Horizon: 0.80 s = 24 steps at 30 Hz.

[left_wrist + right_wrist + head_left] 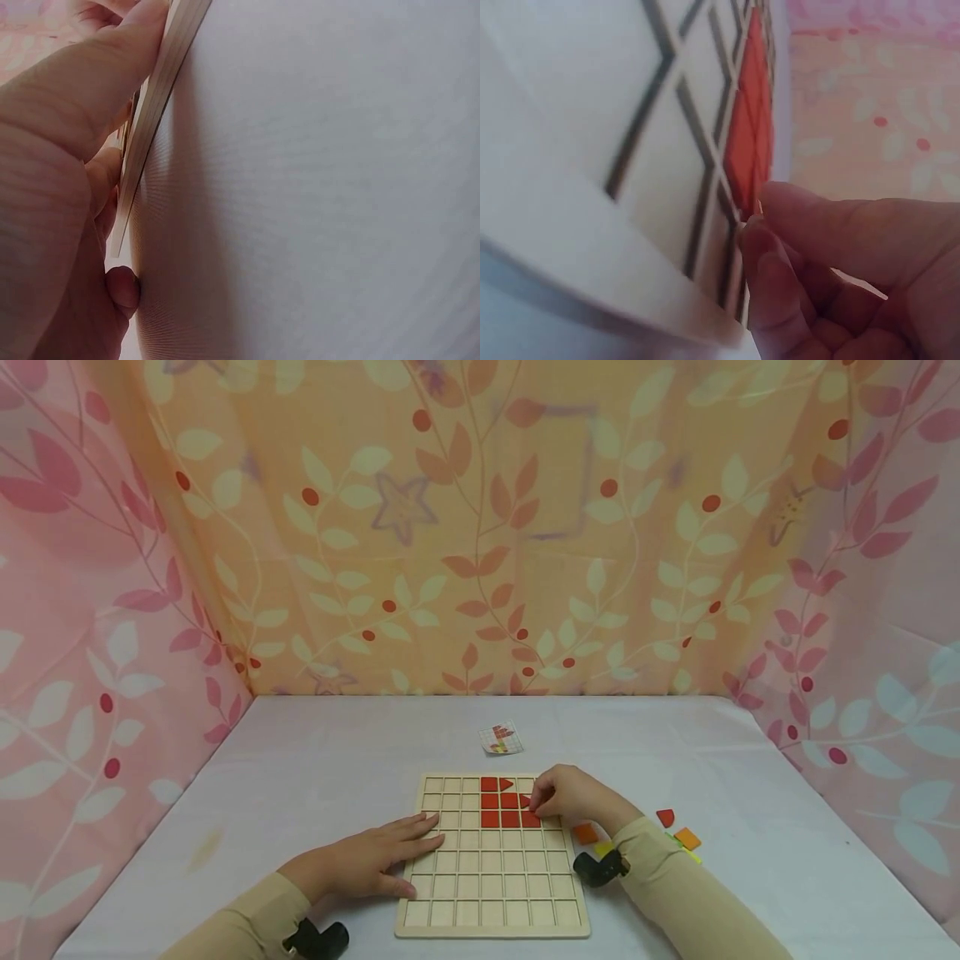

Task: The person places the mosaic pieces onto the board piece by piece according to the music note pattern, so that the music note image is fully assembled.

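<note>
A wooden grid board (491,912) lies on the white table. Red tiles (490,819), some square and some with a pointed or cut side, fill several cells near its far edge. My left hand (367,858) rests on the board's left edge with fingers spread; in the left wrist view its thumb (82,90) lies along the wooden side. Over the right end of the red rows is my right hand (573,793), thumb and index finger pinched together. In the right wrist view those fingertips (769,217) meet at a red tile (742,161), mostly hidden by them.
Right of the board lie loose pieces: a red one (665,817), an orange square (687,837), another orange piece (585,834) and a yellow one (603,849), partly behind the right arm. A small pattern card (501,738) lies beyond the board. Floral curtains (480,543) surround the table.
</note>
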### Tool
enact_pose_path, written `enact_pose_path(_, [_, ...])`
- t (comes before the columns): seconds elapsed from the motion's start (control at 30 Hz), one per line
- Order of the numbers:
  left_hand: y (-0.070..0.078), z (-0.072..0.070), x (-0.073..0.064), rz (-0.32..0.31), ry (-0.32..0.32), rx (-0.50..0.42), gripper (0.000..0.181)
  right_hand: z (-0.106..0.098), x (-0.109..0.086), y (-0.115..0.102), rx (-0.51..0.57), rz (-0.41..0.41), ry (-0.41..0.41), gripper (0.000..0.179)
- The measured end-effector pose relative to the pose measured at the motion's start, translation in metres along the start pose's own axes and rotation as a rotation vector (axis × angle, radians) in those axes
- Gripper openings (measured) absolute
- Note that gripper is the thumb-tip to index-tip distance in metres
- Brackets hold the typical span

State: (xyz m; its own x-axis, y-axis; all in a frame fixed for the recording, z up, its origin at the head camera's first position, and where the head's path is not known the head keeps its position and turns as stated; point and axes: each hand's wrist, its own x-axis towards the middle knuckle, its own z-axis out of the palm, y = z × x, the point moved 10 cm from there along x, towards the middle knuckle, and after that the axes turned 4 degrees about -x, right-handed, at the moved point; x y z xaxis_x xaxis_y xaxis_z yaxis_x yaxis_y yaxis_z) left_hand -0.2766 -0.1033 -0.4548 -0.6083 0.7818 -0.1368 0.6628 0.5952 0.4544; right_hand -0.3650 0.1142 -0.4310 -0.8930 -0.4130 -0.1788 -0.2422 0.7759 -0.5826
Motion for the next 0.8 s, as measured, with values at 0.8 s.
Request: enact_pose_path(0.8, [0.002, -0.001, 0.0, -0.001, -0.001, 0.006, 0.074, -0.046, -0.03, 0.083, -0.056, 0.209, 0.057, 0.015])
